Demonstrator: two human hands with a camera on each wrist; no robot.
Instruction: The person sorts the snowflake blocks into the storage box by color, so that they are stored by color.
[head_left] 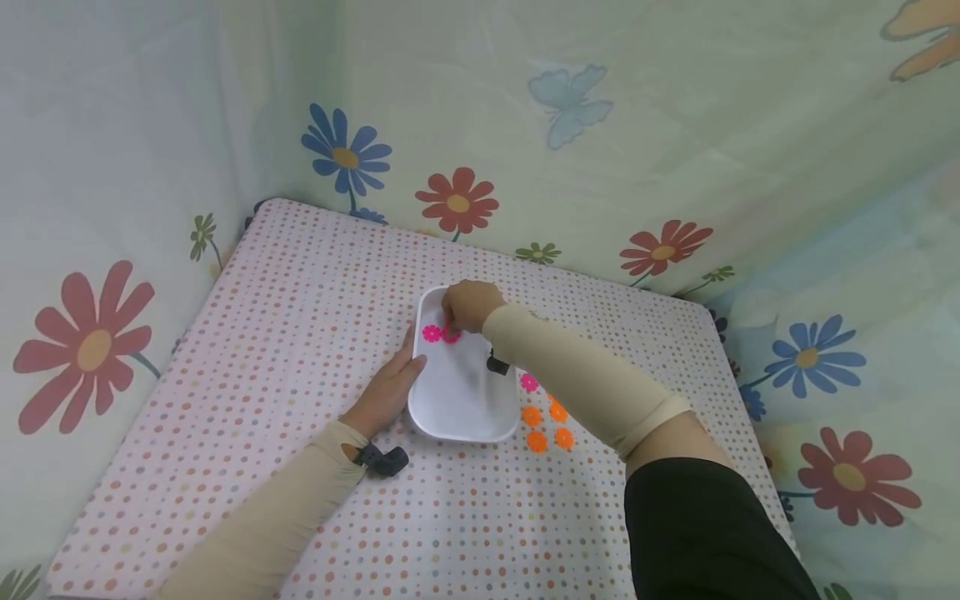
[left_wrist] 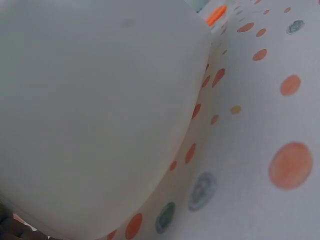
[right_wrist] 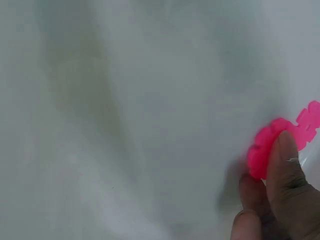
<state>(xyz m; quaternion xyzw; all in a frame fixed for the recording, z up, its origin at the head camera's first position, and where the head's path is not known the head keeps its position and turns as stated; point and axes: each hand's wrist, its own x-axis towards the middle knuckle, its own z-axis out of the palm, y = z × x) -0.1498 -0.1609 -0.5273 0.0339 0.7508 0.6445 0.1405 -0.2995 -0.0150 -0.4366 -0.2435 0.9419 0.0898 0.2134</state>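
A white rounded tray point(head_left: 465, 408) lies on the dotted cloth. My left hand point(head_left: 386, 392) holds its left side, thumb at the rim and fingers along the outer wall. Over the tray's far end, my right hand point(head_left: 472, 306) pinches a pink flower-shaped plastic piece point(right_wrist: 262, 150) between thumb and fingers. Another pink flower piece point(head_left: 431, 333) lies in the tray just left of it; in the right wrist view this second piece point(right_wrist: 309, 122) appears behind the thumb. The tray wall point(left_wrist: 100, 110) fills most of the left wrist view, with dark fingers at the lower left corner.
Right of the tray, several orange flower pieces point(head_left: 537, 441) and a pink one point(head_left: 528, 382) lie on the cloth, partly behind my right forearm. The dotted tabletop point(head_left: 300, 333) meets flower-printed curtains point(head_left: 465, 83) at its back and sides.
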